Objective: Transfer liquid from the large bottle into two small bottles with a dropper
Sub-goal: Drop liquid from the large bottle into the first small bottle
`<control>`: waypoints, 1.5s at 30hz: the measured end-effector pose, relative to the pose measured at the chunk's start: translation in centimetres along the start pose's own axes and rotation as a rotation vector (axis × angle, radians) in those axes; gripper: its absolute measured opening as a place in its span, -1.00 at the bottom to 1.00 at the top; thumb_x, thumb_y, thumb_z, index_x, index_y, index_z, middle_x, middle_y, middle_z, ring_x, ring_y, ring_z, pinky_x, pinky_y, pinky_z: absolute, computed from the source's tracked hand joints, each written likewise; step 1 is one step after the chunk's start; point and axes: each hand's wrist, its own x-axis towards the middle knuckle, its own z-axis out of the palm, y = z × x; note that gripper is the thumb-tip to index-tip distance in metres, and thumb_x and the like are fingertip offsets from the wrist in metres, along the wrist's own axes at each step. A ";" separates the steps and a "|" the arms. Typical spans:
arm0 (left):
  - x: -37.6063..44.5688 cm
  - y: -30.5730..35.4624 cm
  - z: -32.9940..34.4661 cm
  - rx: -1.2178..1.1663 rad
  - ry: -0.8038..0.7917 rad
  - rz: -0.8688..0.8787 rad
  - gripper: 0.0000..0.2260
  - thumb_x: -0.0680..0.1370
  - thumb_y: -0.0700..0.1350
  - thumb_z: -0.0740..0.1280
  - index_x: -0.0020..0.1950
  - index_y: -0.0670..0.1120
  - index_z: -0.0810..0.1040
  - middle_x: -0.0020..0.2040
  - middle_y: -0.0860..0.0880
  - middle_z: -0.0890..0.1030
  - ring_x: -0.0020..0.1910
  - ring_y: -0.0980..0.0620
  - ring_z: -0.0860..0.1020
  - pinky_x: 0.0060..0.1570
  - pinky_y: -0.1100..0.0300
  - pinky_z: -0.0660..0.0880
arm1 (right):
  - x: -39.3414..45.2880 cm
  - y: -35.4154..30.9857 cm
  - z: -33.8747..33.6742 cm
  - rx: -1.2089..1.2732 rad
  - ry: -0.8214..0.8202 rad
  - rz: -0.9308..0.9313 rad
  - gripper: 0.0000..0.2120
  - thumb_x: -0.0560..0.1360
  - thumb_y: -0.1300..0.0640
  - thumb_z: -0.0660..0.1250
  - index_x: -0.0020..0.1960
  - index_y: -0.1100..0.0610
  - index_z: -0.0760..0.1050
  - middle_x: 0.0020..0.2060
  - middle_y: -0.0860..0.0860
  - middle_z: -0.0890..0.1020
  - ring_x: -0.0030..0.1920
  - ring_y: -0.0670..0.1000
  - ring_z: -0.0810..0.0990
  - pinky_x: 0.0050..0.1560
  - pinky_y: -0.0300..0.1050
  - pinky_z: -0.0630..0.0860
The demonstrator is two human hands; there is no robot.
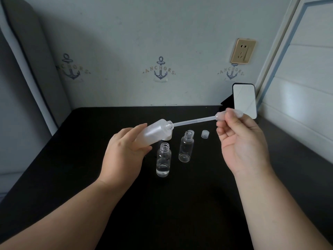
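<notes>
The large bottle (155, 132) is frosted, uncapped and tilted, its mouth up and to the right, held above the black tabletop (180, 204) in the left hand (124, 152), whose grip wraps its lower body. The right hand (241, 139) pinches the bulb of the dropper (196, 120); its tip sits in the bottle's mouth. Below stand two clear small bottles: the near one (163, 160) holds some liquid, the far one (186, 147) looks empty. The large bottle's level is hard to make out.

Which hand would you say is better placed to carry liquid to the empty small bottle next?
The right hand: it already pinches the dropper by its bulb, while the left hand holds the tilted large bottle. The empty small bottle stands nearer the right.
</notes>
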 end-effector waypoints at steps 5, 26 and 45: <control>0.1 0.0 0.2 0.013 -0.007 0.021 -0.45 0.46 -0.13 0.54 0.41 0.13 0.51 0.15 0.19 0.52 0.18 0.03 0.48 0.20 0.11 0.40 | -0.6 0.7 1.0 -0.045 -0.071 0.040 -0.93 0.42 0.11 0.48 -0.12 0.05 0.73 -0.14 0.06 0.75 -0.16 -0.03 0.70 -0.12 -0.23 0.58; 0.1 -0.4 0.3 -0.006 0.009 -0.018 -0.44 0.45 -0.11 0.55 0.42 0.11 0.51 0.15 0.19 0.52 0.19 0.02 0.50 0.20 0.09 0.43 | 0.1 -0.1 -0.2 0.093 0.016 0.098 -0.88 0.45 0.06 0.45 -0.10 0.09 0.71 -0.11 0.04 0.73 -0.15 -0.02 0.69 -0.10 -0.20 0.59; 0.3 -0.3 -0.1 -0.100 0.035 -0.108 -0.53 0.49 0.03 0.48 0.36 0.25 0.47 0.07 0.21 0.58 0.06 0.18 0.52 -0.02 0.29 0.42 | 0.5 -0.8 -0.9 0.241 0.177 0.083 -0.71 0.61 0.13 0.34 -0.23 0.10 0.71 -0.18 -0.04 0.68 -0.19 -0.09 0.66 -0.14 -0.24 0.56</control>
